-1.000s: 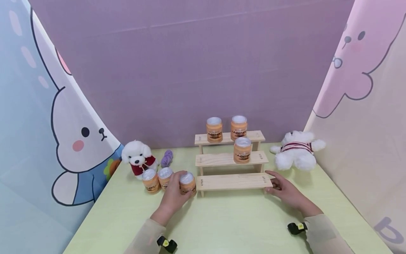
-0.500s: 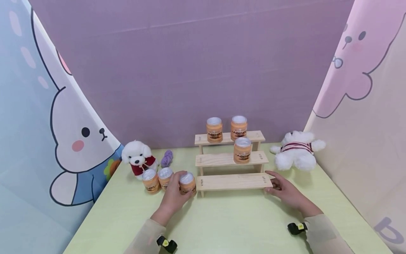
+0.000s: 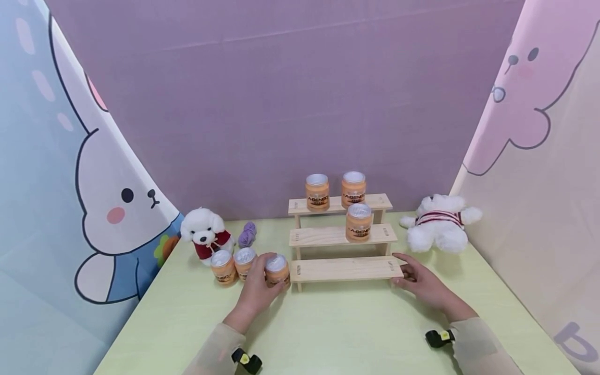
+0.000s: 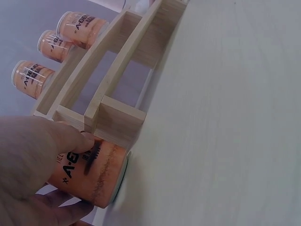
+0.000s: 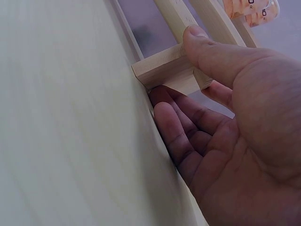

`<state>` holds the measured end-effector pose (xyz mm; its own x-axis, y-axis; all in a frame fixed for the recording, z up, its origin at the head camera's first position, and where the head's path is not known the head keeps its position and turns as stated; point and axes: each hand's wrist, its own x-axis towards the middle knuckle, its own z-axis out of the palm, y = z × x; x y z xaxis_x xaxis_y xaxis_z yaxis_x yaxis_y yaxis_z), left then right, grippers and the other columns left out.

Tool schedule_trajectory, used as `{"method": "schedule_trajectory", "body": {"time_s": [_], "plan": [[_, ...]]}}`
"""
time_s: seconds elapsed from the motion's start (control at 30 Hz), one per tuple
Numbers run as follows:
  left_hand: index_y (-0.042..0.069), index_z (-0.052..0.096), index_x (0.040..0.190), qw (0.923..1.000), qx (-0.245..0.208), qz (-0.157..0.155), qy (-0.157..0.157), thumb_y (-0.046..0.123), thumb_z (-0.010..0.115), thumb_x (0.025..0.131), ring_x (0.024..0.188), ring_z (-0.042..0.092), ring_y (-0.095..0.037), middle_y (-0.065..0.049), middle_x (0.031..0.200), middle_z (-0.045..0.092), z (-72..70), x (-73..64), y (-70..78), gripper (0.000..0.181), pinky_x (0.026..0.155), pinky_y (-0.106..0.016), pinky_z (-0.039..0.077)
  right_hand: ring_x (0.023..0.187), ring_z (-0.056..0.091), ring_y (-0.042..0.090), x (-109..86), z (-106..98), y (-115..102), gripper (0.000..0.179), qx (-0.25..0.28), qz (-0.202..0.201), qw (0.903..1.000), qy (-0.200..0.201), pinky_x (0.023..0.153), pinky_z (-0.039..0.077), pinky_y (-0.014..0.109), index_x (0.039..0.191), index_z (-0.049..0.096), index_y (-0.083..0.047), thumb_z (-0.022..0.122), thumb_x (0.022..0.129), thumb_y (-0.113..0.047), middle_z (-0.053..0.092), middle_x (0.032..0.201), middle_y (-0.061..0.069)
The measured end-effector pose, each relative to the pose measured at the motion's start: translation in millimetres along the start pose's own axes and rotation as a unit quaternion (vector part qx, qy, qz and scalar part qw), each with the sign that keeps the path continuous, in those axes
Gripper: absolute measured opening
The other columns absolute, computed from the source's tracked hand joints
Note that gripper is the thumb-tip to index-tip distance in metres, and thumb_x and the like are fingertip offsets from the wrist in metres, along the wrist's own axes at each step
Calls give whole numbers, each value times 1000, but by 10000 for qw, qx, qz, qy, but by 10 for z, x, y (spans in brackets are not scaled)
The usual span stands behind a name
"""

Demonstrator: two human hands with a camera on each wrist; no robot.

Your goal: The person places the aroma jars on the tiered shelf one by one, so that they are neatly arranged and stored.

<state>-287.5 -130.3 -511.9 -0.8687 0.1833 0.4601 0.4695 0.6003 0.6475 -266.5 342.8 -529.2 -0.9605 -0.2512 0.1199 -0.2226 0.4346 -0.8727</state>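
In the head view my left hand (image 3: 257, 291) grips an orange jar (image 3: 277, 268) with a clear lid, standing just left of the stepped wooden shelf (image 3: 347, 269). The left wrist view shows the thumb across the label of this jar (image 4: 91, 172) and the other fingers round its far side. At the shelf's lower right end, my right hand (image 3: 422, 281) holds the bottom step. Seen from the right wrist, the thumb lies against the front edge of the shelf (image 5: 164, 66), with the lower fingers curled by its leg.
Two jars (image 3: 317, 192) stand on the top step and one jar (image 3: 359, 223) on the middle step. Left of my left hand are two more jars (image 3: 223, 268). A white toy dog (image 3: 203, 232), purple yarn (image 3: 247, 234) and a plush toy (image 3: 438, 224) sit on the table (image 3: 337, 328).
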Motion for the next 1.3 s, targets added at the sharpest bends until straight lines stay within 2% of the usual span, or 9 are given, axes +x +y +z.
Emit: {"method": "schedule_trajectory", "body": {"time_s": [0.17,0.37,0.53,0.67,0.83,1.13,1.3], "plan": [[5,50,143,10000,-7,-26,0,-1,88,80,121,59,-34,-19,133,54,-7,-3,1,74,99,-49,55,108,67,28,-3,3,1,76,18,7,10000,-8,86,56,27,163,31,-9,73,100,-19,68,125,19],[4,48,145,9999,-98,-74,72,-3,87,81,126,58,-38,-20,138,53,-43,12,48,75,106,-52,51,108,67,28,0,3,-1,76,26,-7,10000,-22,86,55,26,163,31,-9,73,100,-19,67,124,19],[8,48,147,9998,-48,-157,100,1,88,82,123,58,-33,-16,139,52,-90,33,96,76,99,-46,55,107,67,27,9,8,13,76,-4,12,10000,-23,85,55,26,163,31,-9,73,100,-19,67,124,18],[7,49,146,9996,-28,28,289,1,89,81,116,60,-31,-17,137,53,-140,49,139,77,91,-46,58,108,66,27,13,9,12,77,-10,39,10000,-33,86,55,26,163,31,-9,73,100,-21,67,126,18],[6,48,146,9989,-74,240,390,1,89,81,117,60,-30,-16,138,53,-194,89,197,77,89,-45,59,111,66,29,6,6,-4,77,1,61,10000,-4,87,55,26,163,31,-10,73,100,-21,66,127,20],[7,47,147,9988,-261,190,362,5,89,83,121,58,-27,-14,136,51,-309,192,329,77,94,-41,58,110,66,29,12,6,-7,77,21,99,9999,-23,87,56,26,163,31,-10,74,100,-21,66,127,20],[6,46,147,9978,-483,185,412,5,89,82,122,58,-30,-13,138,52,-357,264,410,78,96,-43,57,111,66,30,6,2,-8,77,22,94,10000,-18,88,56,26,163,30,-10,73,100,-21,66,128,20]]}}
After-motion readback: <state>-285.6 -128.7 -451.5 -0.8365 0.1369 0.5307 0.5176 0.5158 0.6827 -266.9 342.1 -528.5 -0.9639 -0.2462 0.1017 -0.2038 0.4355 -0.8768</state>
